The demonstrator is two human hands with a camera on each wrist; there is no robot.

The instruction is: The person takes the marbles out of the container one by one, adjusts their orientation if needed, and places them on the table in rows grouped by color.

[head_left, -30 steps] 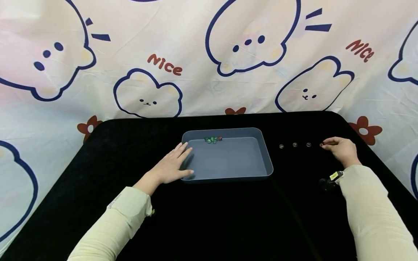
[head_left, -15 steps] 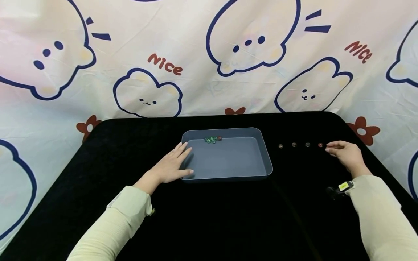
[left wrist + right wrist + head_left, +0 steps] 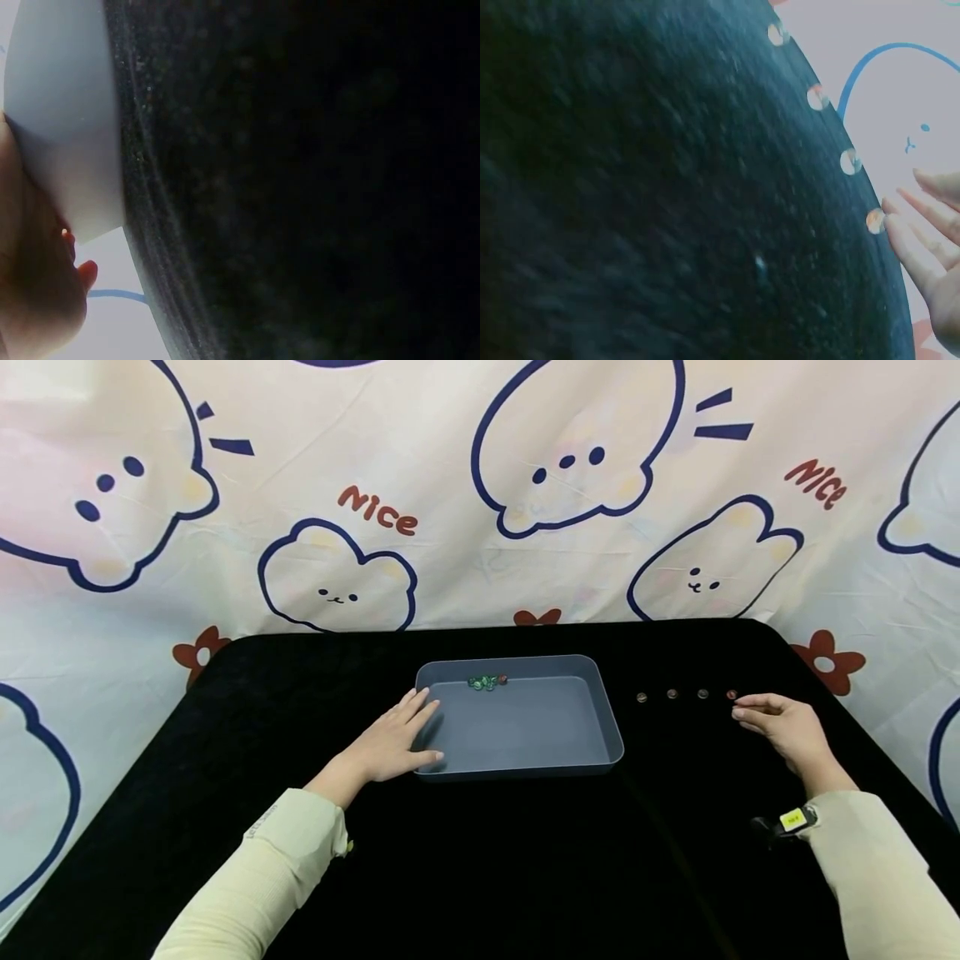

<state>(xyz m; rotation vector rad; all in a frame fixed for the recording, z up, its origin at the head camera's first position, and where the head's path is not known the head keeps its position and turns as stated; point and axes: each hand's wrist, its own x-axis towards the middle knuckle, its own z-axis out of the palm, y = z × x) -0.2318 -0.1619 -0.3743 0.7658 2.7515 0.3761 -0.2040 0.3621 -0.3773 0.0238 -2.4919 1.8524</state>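
Resting at the left end of a gray-blue rectangular tray [image 3: 525, 722] is the left hand [image 3: 387, 742], fingers extended and spread over the rim, thumb by the near left corner; nothing grasped. Left wrist view: same hand up against the tray's outer wall. Right hand [image 3: 789, 731] is low over the black-covered table [image 3: 525, 868], well right of the tray, fingertips at a red glass marble [image 3: 731, 694]. Fingers are not closed around it; right wrist view puts the marble right at the fingertips, touching or just beside, cannot tell which. Grip looks released.

Red marble is on the table, right end of a row of four. Other three, clearish with some color inside, run leftward toward the tray: one [image 3: 702, 693] nearest the red, one [image 3: 672, 693] in the middle, one [image 3: 641, 697] nearest the tray. All four apart, roughly evenly spaced.

Inside the tray, along the far wall and left of center: cluster of green marbles [image 3: 483, 683], with one reddish marble [image 3: 503, 679] at its right side. Exact green count too small to tell.

Pale sleeves on both arms; yellow label [image 3: 793, 819] on the right wrist device. Behind the table, cartoon-print backdrop [image 3: 450, 452] with "Nice" lettering and red flowers.
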